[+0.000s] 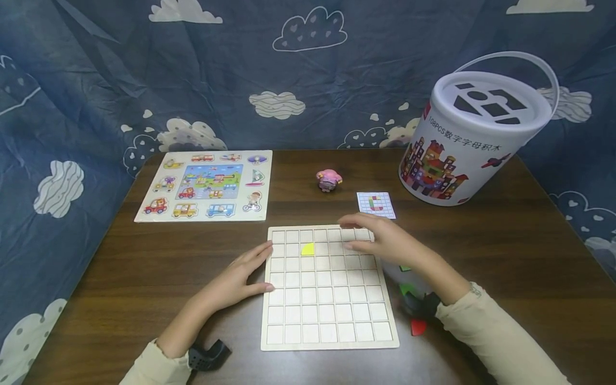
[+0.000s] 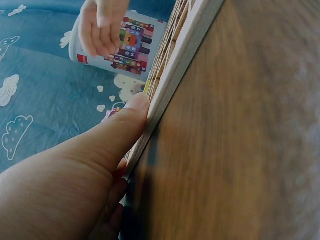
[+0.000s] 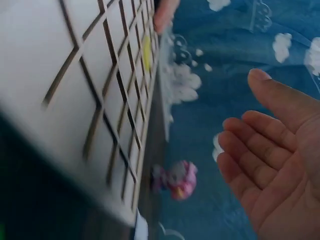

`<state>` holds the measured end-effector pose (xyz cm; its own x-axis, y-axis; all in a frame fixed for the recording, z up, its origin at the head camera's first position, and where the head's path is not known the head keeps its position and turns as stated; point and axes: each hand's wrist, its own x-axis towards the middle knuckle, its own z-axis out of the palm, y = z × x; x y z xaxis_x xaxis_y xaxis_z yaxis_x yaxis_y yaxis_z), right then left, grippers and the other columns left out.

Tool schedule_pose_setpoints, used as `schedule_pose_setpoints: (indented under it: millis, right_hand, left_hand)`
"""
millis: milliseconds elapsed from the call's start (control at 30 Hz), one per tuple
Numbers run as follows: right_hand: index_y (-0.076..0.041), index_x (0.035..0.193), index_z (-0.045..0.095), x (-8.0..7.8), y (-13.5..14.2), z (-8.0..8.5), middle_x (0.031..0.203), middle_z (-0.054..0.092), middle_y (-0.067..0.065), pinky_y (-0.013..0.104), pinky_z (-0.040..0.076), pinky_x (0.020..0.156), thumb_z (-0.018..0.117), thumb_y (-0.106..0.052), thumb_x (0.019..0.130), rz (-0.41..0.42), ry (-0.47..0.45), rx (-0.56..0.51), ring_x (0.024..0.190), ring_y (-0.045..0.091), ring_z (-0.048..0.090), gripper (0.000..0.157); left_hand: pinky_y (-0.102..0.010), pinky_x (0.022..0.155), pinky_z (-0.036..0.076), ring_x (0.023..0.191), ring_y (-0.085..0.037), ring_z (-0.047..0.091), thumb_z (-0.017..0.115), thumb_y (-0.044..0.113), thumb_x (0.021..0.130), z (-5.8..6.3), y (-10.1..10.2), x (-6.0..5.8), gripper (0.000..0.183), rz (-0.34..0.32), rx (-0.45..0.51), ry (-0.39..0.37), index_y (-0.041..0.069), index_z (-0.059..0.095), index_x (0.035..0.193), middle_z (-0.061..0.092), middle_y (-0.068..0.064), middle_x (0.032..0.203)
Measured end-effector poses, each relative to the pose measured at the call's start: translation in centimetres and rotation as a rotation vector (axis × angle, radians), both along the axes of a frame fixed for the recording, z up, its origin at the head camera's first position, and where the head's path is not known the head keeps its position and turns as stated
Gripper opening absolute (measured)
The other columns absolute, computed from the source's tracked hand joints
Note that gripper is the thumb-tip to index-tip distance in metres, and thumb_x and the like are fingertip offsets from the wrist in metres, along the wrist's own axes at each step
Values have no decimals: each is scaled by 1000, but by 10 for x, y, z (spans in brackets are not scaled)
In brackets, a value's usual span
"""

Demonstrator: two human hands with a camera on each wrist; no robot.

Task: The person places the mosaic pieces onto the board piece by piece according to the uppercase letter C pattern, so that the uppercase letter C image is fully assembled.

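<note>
A pale wooden grid board [image 1: 331,310] lies flat on the table, with one yellow quarter-round piece [image 1: 308,249] in a square of its second row. My left hand [image 1: 236,280] rests against the board's left edge, fingertips and thumb touching the rim; the left wrist view shows the thumb [image 2: 132,112] along that edge. Over the board's upper right corner hovers my right hand [image 1: 385,238]. Its palm [image 3: 290,175] holds nothing in the right wrist view, and its fingers are loosely bent. Green pieces [image 1: 408,289] and a red piece [image 1: 418,326] lie right of the board, partly hidden by the right arm.
Behind the board lie a small pattern card [image 1: 385,210] and a pink toy figure [image 1: 329,180]. A picture puzzle [image 1: 163,208] occupies the back left. At the back right stands a large white bucket [image 1: 474,155] with a slotted lid. A blue cloud-patterned cloth [image 1: 308,75] hangs behind.
</note>
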<state>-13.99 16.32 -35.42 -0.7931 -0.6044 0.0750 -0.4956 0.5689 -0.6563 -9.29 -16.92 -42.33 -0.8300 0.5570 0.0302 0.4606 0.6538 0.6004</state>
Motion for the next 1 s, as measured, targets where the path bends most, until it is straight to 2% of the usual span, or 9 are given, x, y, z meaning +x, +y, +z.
schedule_pose_setpoints:
  millis: [167,267,500,700,900,1000]
  right_hand:
    - [-8,121,55,19,38,6,118,57,5,45,40,89,71,-17,78,-77,99,-2,111,23,49,47]
    - [-8,120,55,32,60,5,118,56,7,47,41,86,71,-21,77,-143,120,20,110,25,50,48]
    - [-8,122,53,60,104,-7,119,54,13,57,37,84,72,-27,77,-313,38,102,111,34,46,52]
    - [-5,122,52,78,138,-25,118,53,19,60,35,81,72,-31,75,-392,-14,143,108,39,44,57]
    - [-3,121,52,89,159,-41,118,52,19,56,34,81,71,-34,76,-425,-60,170,107,38,44,57]
    - [-5,117,55,91,164,-48,114,55,15,37,38,84,72,-28,76,-427,12,178,104,20,48,51]
  left_hand:
    - [-46,101,24,132,-25,20,59,51,80,1,0,0,82,-3,-5,0,8,26,142,20,-4,147]
    - [-46,101,24,132,-25,20,58,51,80,1,0,0,82,-3,-6,-5,8,26,142,20,-5,147]
    - [-46,101,24,131,-26,20,59,50,81,2,1,0,81,-7,-2,-10,7,27,141,20,-6,147]
    - [-46,101,24,131,-26,21,60,48,81,2,1,0,81,-5,-6,-13,6,27,141,21,-6,147]
    - [-46,101,24,131,-26,21,60,48,81,2,1,0,81,-4,-9,-8,6,27,141,21,-6,147]
    - [-46,101,24,131,-26,21,61,47,81,2,0,-1,81,-4,-10,-6,6,27,141,21,-6,147]
